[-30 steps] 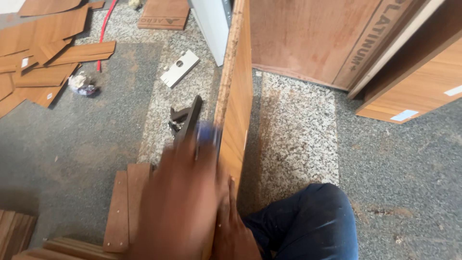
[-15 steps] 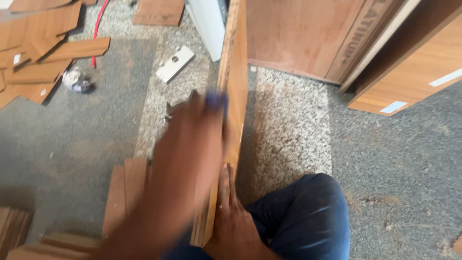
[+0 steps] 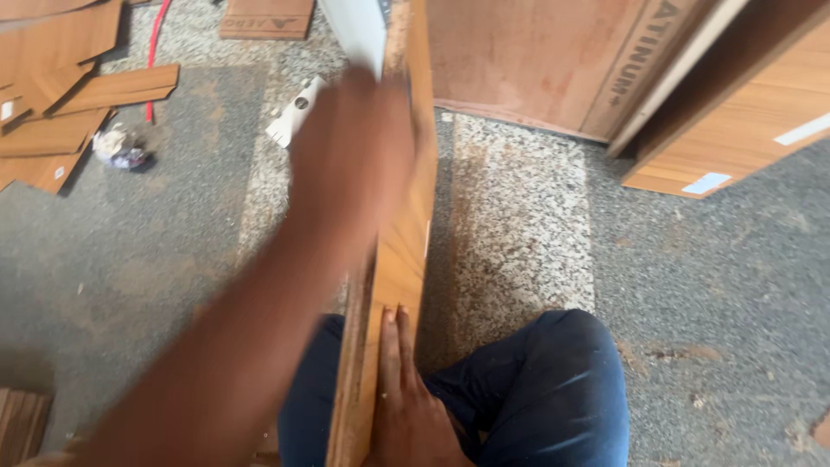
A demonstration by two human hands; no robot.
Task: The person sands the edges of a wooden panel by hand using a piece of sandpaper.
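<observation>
A long wooden board (image 3: 405, 259) stands on its edge and runs away from me between my knees in blue jeans (image 3: 553, 389). My right hand (image 3: 411, 406) lies flat on the board's near end with the fingers pointing up it, bracing it. My left hand (image 3: 350, 147) is a blur over the board's upper edge, further along. The dark tool with a blue part that it gripped in the earlier frames is lost in the blur.
Wooden offcuts (image 3: 78, 95) lie on the grey floor at the far left, with a crumpled wrapper (image 3: 121, 149) and a red cable (image 3: 154, 52). A small white fitting (image 3: 294, 117) lies near the board. A large plywood panel (image 3: 536, 60) and cabinet parts (image 3: 743, 121) stand behind.
My left hand has swept forward along the board's edge, away from me. The camera has tilted, bringing my knees and right hand further into view. The board stays put.
</observation>
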